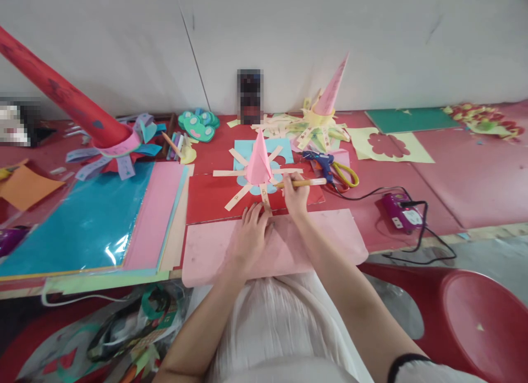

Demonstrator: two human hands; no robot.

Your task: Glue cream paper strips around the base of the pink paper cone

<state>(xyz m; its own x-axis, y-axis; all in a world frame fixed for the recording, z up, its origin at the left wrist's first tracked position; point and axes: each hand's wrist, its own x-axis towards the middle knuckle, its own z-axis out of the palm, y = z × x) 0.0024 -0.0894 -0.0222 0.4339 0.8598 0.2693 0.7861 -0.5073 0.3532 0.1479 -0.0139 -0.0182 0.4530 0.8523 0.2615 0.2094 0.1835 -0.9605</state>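
Observation:
A pink paper cone (pixel 259 162) stands upright in the middle, on a light blue paper base (pixel 241 181). Cream paper strips (pixel 227 173) spread out around it, and two near ones carry brown handwritten letters. My right hand (pixel 296 193) is closed around an orange-brown pen (pixel 304 183) with a pale end, its tip pointing left at the cone's lower right side. Just below the front lettered strip, my left hand (pixel 252 234) rests with fingers stretched out and apart, fingertips at the strip's end. Under the craft lies a red sheet (pixel 206 198).
A blue glue gun (pixel 324 162) and yellow-handled scissors (pixel 347 175) lie to the right, near a purple power strip (pixel 398 212) with black cable. A finished-looking pink cone (pixel 332 91) stands behind. Left are a tall red cone (pixel 74 91) and a blue sheet pack (pixel 91 223).

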